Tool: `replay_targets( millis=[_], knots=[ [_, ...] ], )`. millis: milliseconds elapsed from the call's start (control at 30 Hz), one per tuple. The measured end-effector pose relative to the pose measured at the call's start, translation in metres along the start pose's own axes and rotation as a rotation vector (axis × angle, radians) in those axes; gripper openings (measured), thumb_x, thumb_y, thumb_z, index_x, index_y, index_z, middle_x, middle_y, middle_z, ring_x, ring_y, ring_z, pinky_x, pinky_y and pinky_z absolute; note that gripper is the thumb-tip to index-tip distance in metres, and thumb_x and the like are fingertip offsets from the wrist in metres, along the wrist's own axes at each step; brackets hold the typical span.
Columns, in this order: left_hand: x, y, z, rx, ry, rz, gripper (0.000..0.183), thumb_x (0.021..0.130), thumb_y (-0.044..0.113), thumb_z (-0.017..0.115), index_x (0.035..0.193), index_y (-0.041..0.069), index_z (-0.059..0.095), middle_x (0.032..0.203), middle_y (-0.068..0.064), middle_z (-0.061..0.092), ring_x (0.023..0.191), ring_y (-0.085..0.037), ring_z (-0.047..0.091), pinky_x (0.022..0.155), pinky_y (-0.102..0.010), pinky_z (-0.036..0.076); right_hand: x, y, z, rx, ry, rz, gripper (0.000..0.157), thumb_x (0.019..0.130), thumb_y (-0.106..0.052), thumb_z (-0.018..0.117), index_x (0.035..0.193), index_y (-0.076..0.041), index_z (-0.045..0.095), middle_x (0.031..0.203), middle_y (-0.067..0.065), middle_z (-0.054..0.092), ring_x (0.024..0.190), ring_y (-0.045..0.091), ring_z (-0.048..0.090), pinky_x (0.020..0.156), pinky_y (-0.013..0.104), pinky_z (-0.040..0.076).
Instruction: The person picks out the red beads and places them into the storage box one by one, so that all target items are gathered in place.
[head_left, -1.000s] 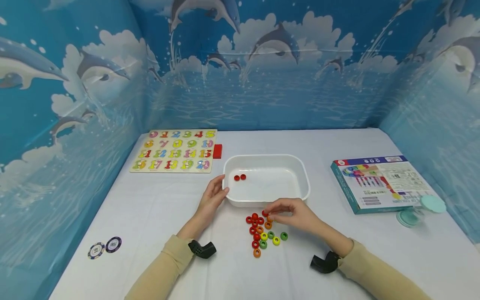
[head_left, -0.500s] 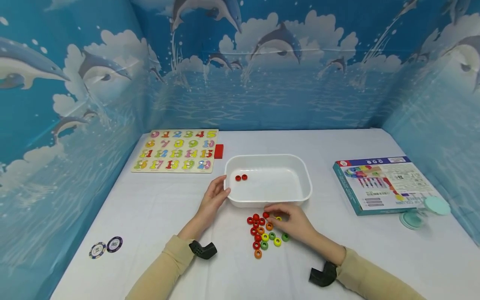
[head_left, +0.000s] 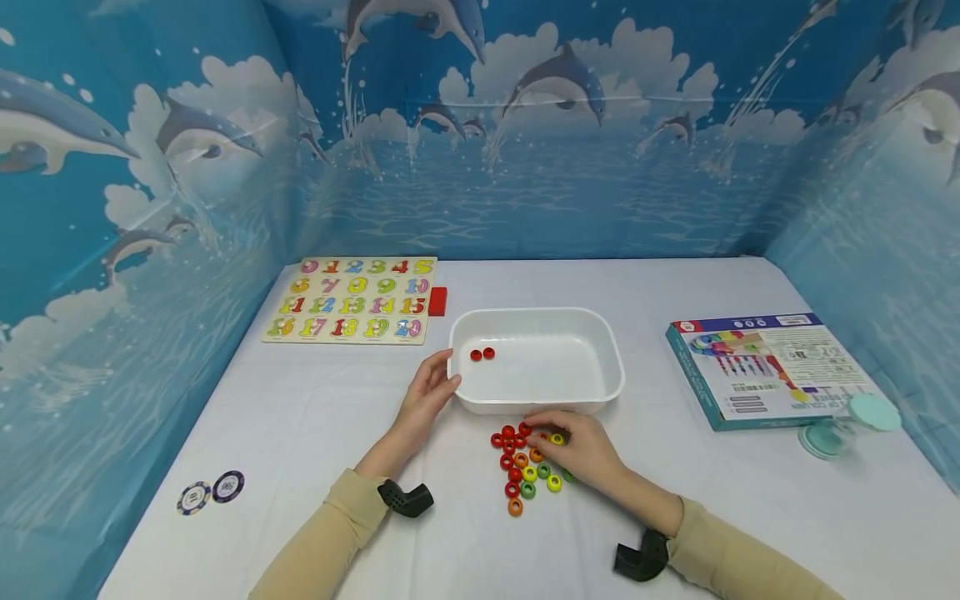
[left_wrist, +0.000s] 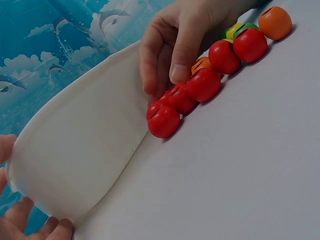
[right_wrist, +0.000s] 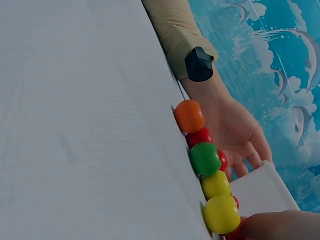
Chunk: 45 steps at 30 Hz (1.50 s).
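Observation:
A white plastic tray (head_left: 536,408) stands mid-table with two red beads (head_left: 482,354) inside at the left. My left hand (head_left: 418,406) grips its left end, fingers and thumb at the rim; in the left wrist view, fingertips (left_wrist: 20,212) show against the tray's corner. In front of the tray lies a cluster of red, orange, yellow and green beads (head_left: 514,474). Over the cluster's far right part, my right hand (head_left: 577,446) pinches a red bead (head_left: 525,428) between thumb and index finger, close to the tray's front wall. Its palm covers some beads.
A number puzzle board (head_left: 348,300) lies back left, a red block (head_left: 437,302) at its edge. On the right are a boxed toy (head_left: 772,367) and a small clear jar with mint ends (head_left: 825,437). Two poker chips (head_left: 228,487) lie front left. Dolphin-print curtains enclose the table.
My right hand has come slightly lower and left, shifting the red bead at its fingertips a little to the left. My left hand stays on the tray.

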<state>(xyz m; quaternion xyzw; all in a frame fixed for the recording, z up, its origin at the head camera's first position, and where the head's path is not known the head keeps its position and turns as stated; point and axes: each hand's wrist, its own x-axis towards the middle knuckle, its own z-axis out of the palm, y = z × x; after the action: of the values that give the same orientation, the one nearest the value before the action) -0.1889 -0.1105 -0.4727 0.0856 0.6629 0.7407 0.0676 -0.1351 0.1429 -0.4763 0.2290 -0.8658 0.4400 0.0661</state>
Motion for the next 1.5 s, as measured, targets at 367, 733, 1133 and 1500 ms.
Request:
replay_targets(
  millis=[367, 733, 1133, 1500],
  knots=[
    [0.0, 0.004, 0.0, 0.014, -0.013, -0.003, 0.052, 0.089, 0.027, 0.055, 0.135, 0.018, 0.033, 0.141, 0.003, 0.031, 0.128, -0.012, 0.027, 0.098, -0.027, 0.034, 0.0, -0.003, 0.001, -0.021, 0.01, 0.052, 0.027, 0.072, -0.023, 0.075, 0.098, -0.02, 0.067, 0.098, -0.016, 0.062, 0.091, 0.003, 0.056, 0.077, 0.026, 0.049],
    [0.001, 0.001, -0.002, 0.015, 0.005, 0.016, 0.053, 0.087, 0.027, 0.057, 0.134, 0.018, 0.035, 0.142, -0.002, 0.031, 0.13, -0.02, 0.025, 0.1, -0.036, 0.032, 0.003, -0.001, 0.003, -0.056, 0.023, -0.017, 0.021, 0.072, -0.023, 0.075, 0.092, -0.024, 0.068, 0.092, -0.017, 0.062, 0.088, 0.003, 0.056, 0.074, 0.026, 0.049],
    [0.0, -0.001, 0.001, 0.002, 0.002, -0.005, 0.058, 0.086, 0.031, 0.058, 0.136, 0.015, 0.033, 0.142, 0.0, 0.029, 0.13, -0.018, 0.024, 0.099, -0.031, 0.033, 0.017, -0.033, -0.054, 0.003, -0.103, -0.091, 0.023, 0.075, -0.014, 0.073, 0.092, -0.025, 0.064, 0.091, -0.015, 0.06, 0.085, 0.006, 0.056, 0.074, 0.03, 0.051],
    [0.0, -0.003, 0.0, -0.01, 0.017, -0.015, 0.049, 0.087, 0.03, 0.057, 0.132, 0.022, 0.038, 0.142, 0.002, 0.03, 0.13, -0.014, 0.024, 0.099, -0.032, 0.033, 0.117, -0.04, -0.097, 0.172, -0.27, -0.074, 0.024, 0.078, -0.008, 0.068, 0.101, -0.005, 0.062, 0.097, 0.005, 0.062, 0.089, 0.018, 0.06, 0.078, 0.032, 0.05]
  ],
)
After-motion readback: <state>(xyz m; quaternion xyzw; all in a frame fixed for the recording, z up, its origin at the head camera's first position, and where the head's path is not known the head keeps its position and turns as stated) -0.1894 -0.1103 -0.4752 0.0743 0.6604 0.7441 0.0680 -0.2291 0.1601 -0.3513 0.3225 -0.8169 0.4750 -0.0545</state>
